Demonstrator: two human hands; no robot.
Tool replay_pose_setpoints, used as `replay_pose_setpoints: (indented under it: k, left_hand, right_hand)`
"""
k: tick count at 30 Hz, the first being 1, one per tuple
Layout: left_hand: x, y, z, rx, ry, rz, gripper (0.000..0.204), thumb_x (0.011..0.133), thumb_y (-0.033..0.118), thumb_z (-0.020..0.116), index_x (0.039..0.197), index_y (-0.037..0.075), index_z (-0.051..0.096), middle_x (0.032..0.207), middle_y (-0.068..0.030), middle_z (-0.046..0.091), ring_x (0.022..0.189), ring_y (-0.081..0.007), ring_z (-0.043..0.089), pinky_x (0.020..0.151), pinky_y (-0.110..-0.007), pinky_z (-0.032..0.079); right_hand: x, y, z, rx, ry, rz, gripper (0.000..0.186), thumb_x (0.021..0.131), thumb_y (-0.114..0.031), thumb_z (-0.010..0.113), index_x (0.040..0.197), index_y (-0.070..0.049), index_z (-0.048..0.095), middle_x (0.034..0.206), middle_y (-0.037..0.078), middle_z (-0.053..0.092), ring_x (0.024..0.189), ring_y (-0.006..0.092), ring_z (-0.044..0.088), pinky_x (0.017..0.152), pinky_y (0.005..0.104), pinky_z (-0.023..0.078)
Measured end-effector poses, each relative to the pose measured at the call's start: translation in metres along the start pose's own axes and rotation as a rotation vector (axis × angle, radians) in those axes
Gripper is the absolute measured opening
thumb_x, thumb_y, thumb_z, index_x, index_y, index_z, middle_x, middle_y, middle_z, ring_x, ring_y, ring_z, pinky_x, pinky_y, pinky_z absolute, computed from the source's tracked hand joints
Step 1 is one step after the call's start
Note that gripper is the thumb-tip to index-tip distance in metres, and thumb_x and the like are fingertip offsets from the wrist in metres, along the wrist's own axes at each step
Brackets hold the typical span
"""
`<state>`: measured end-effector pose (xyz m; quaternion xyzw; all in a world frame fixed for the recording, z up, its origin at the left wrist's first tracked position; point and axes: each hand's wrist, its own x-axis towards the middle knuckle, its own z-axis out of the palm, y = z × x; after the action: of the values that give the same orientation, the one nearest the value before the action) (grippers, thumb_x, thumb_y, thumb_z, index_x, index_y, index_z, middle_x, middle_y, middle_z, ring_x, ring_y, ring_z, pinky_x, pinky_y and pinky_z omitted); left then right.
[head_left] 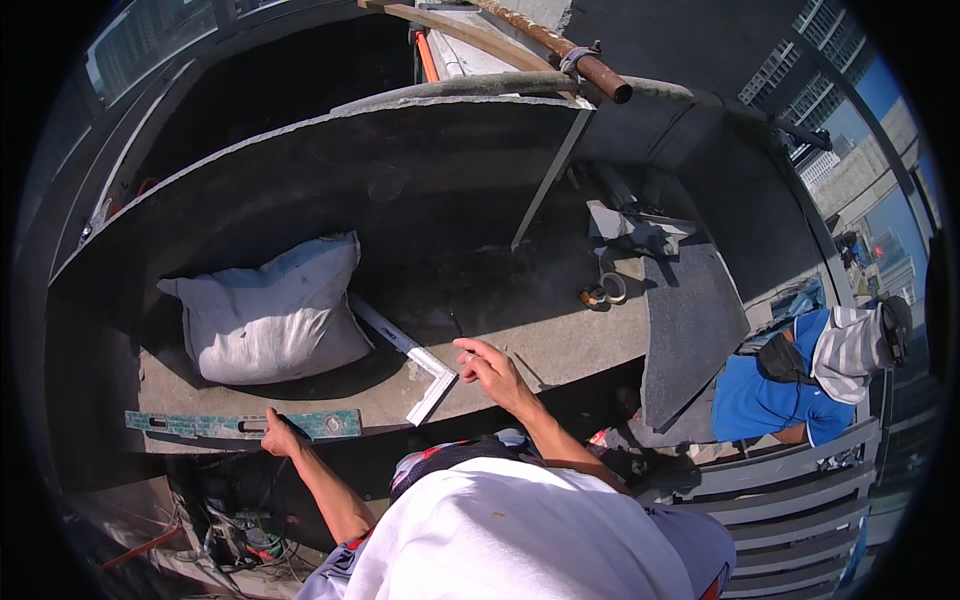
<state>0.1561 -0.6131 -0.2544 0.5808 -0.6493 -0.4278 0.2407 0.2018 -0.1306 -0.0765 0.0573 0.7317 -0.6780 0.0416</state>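
"Spirit level point(222, 424), long and green, stretched along the near edge of the concrete ledge point(590, 342), toward the left corner. Resting on the ledge or held just over it? Hard to tell from above."

"Held by anything?"

"By the left hand point(283, 437), clamped on it a little right of the middle, with a finger over the upper face."

"And farther right along that edge?"

"A white L-shaped square point(433, 366), with one arm running back toward a stuffed white sack point(275, 320) and the other angled down to the near edge."

"Touched by the right hand point(490, 372)?"

"Just beside the corner of the square, but contact impossible to judge. Index finger stretched out to the left, other fingers bent in. Closed on something or not: cannot tell. Just past the fingertip, a thin dark stick point(456, 322), too small to name."

"Toward the right end of the ledge?"

"Rolls of tape point(612, 288) close together, then a grey slab point(690, 320) slanting over the near right corner, with broken pieces point(640, 232) heaped behind it. Along the far edge, a tall dark panel point(400, 180), upright."

"Anyone close by?"

"Beyond the right end, a person in a blue shirt point(740, 400), near a row of metal slats point(780, 510)."
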Motion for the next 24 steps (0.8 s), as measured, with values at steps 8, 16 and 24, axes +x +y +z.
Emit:
replay_pose_setpoints:
  k: [8,16,24]
  left_hand:
    - [0.122,-0.025,0.051,0.202,0.004,-0.191,0.103,0.069,0.056,0.101,0.126,-0.015,0.055,0.120,-0.0330,0.073,0.107,-0.0451,0.074,0.100,-0.050,0.059]
    - [0.165,-0.031,0.074,0.475,-0.027,-0.123,0.117,0.074,0.057,0.098,0.141,-0.017,0.038,0.133,-0.0350,0.062,0.126,-0.0470,0.067,0.106,-0.055,0.057]
    - [0.116,-0.015,0.059,0.682,-0.078,-0.053,0.104,0.085,0.066,0.080,0.148,-0.011,0.052,0.141,-0.0344,0.059,0.139,-0.0488,0.057,0.115,-0.059,0.048]
  right_hand:
    - [-0.037,-0.042,0.022,0.270,0.138,0.102,0.058,0.115,-0.012,0.055,0.169,-0.012,0.035,0.135,0.018,0.072,0.094,0.0153,0.072,0.086,0.0319,0.061]
    - [-0.058,-0.198,0.017,0.621,-0.027,-0.645,0.028,0.114,-0.019,0.061,0.140,-0.010,0.056,0.122,0.025,0.076,0.080,0.0223,0.075,0.074,0.0330,0.062]
    - [-0.075,-0.290,-0.045,0.233,-0.318,-1.215,0.022,0.104,-0.005,0.072,0.120,-0.017,0.063,0.109,0.032,0.076,0.077,0.0242,0.073,0.062,0.0322,0.063]
